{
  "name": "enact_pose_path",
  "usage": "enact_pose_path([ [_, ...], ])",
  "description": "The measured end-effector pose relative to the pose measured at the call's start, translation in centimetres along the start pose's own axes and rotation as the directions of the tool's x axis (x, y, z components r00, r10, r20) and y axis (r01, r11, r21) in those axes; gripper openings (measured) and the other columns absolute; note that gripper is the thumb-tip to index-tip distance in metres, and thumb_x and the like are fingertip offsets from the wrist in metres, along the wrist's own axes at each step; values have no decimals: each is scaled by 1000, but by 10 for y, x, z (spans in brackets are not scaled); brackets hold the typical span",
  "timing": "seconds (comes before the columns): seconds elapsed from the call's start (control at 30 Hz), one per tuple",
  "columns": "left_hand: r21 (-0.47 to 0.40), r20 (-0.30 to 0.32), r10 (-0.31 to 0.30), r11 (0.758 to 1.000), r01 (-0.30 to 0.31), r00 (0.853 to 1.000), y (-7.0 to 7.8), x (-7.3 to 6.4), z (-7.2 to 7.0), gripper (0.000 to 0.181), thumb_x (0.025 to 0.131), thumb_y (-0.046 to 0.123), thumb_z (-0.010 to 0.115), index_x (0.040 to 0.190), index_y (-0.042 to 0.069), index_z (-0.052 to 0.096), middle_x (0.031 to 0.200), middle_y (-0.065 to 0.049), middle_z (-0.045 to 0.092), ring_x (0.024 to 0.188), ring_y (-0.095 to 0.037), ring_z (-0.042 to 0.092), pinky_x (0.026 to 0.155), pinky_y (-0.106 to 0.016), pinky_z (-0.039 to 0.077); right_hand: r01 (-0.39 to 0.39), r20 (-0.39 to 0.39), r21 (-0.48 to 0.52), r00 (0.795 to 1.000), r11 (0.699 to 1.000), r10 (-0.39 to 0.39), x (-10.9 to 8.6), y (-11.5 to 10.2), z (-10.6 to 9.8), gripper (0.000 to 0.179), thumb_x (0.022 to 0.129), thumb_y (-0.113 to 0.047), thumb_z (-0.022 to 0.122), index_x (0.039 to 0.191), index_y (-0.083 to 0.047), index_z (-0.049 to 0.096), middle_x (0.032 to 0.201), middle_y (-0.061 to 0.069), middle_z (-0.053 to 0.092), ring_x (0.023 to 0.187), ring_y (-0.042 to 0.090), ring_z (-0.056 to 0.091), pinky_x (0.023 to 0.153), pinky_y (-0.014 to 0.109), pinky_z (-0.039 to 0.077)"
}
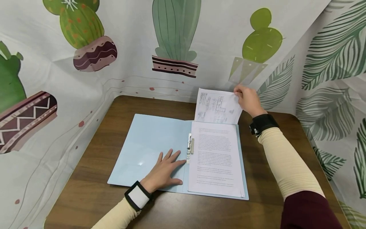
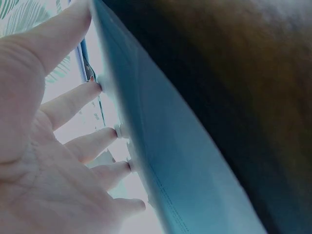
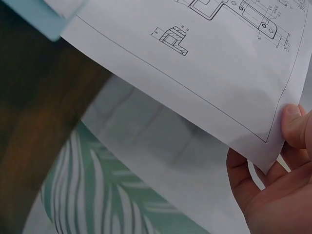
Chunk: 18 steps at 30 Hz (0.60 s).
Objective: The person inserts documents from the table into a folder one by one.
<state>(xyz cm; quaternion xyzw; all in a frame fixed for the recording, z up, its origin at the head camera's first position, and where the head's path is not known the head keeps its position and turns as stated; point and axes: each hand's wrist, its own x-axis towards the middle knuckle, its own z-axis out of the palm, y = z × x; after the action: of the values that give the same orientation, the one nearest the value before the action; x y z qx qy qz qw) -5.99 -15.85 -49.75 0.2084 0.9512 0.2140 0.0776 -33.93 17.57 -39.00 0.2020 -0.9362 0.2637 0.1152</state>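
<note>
A light blue folder [image 1: 160, 133] lies spread on the table, with a metal clip [image 1: 190, 146] along its spine. Printed text pages [image 1: 214, 159] cover its right side. My left hand [image 1: 164, 171] rests with spread, straight fingers on the bare left cover, thumb toward the spine; the left wrist view shows its fingertips on the folder [image 2: 161, 107]. At the far right, my right hand [image 1: 249, 99] pinches the corner of a sheet with a technical drawing [image 1: 217, 106] between thumb and fingers. That sheet [image 3: 204, 73] is raised beyond the folder's top edge, its lower end overlapped by the text pages.
The brown wooden table [image 1: 94, 159] has rounded far corners. A white cloth backdrop [image 1: 128, 38] printed with cacti and leaves hangs behind it and along both sides, close to the raised sheet.
</note>
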Motion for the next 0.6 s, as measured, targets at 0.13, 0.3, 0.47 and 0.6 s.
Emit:
enact_pose_path([
  [0.13, 3, 0, 3, 1000, -3, 1000, 1, 0, 0, 77, 77, 47, 89, 142, 16, 63, 160, -19, 41, 150, -50, 26, 112, -75, 20, 15, -29, -11, 999, 1000, -15, 2, 0, -17, 9, 104, -4, 57, 107, -1, 65, 105, 22, 69, 90, 40, 61, 83, 53, 46],
  [0.3, 0, 4, 3, 1000, -3, 1000, 1, -1, -1, 78, 76, 48, 89, 143, 16, 63, 160, -18, 40, 150, -49, 26, 113, -75, 19, 47, -63, -34, 997, 998, -49, 5, -1, -42, 11, 104, -3, 56, 108, 0, 65, 104, 23, 70, 90, 42, 61, 84, 54, 46],
  [0.47, -2, 0, 6, 1000, -6, 1000, 1, -2, -2, 78, 76, 48, 89, 143, 16, 63, 160, -19, 41, 150, -49, 27, 112, -75, 20, 79, -103, -65, 991, 995, -85, 6, -4, -68, 11, 104, -4, 56, 108, 0, 66, 103, 23, 70, 90, 43, 62, 85, 54, 46],
  [0.6, 0, 2, 9, 1000, -9, 1000, 2, -2, -2, 78, 76, 47, 89, 142, 16, 63, 160, -19, 41, 150, -50, 27, 112, -75, 20, 91, -132, -82, 986, 992, -101, 6, -10, -90, 13, 104, -4, 55, 110, 1, 66, 103, 23, 70, 87, 43, 62, 83, 53, 46],
])
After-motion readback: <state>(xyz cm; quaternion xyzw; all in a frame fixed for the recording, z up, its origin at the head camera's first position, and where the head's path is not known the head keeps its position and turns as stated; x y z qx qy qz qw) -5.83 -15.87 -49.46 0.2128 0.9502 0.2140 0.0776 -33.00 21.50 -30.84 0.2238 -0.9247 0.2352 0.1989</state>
